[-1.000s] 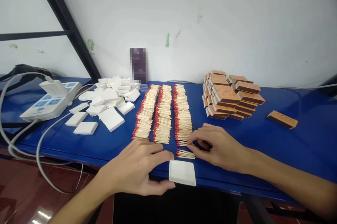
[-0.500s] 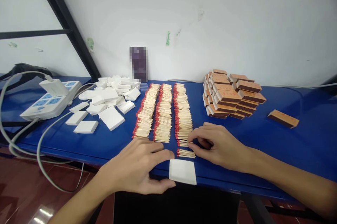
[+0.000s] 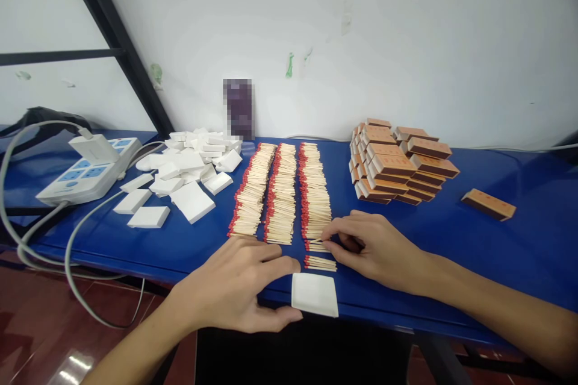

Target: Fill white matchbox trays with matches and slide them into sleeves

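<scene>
My left hand [image 3: 246, 285] holds the left end of a white matchbox tray [image 3: 315, 294] between thumb and index finger, at the table's front edge. The tray's open side faces up, and no matches show in it. My right hand [image 3: 368, 249] is closed in a pinch at the near end of the rightmost row of matches [image 3: 315, 198], on the plain end of a match [image 3: 316, 241]. Just behind the tray lies a small separate group of matches [image 3: 320, 262], red heads to the left. Two more match rows, a middle one [image 3: 280, 198] and a left one [image 3: 253, 192], lie alongside.
A heap of white trays [image 3: 192, 159] lies on the left, near a power strip [image 3: 90, 177] with cables. Matchbox sleeves [image 3: 391, 165] are stacked at the right, with one loose sleeve [image 3: 488, 204] beyond. A blurred dark upright object [image 3: 239, 109] stands against the wall.
The view has shifted very slightly. My right fingertips have moved a little at the near end of the right match row; my left hand and the tray stay in place.
</scene>
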A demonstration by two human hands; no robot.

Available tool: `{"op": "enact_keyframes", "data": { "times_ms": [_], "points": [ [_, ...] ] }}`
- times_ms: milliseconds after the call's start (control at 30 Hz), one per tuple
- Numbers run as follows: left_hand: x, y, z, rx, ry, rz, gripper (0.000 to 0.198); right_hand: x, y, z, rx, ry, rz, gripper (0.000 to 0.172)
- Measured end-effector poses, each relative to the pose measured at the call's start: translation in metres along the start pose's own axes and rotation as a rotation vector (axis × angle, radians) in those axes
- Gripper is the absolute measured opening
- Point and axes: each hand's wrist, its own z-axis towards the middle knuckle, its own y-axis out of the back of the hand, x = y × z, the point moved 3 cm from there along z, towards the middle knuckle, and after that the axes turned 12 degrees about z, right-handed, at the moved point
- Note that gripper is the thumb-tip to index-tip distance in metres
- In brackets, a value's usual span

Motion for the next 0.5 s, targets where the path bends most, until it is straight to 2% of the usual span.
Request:
{"op": "enact_keyframes", "data": {
  "times_ms": [500],
  "points": [
    [-0.0001, -0.0005, -0.0003, -0.011, -0.009, 0.0, 0.037, -0.0003, -0.0001, -0.0014, -0.017, 0.029, 0.031, 0.014]
  ]
}}
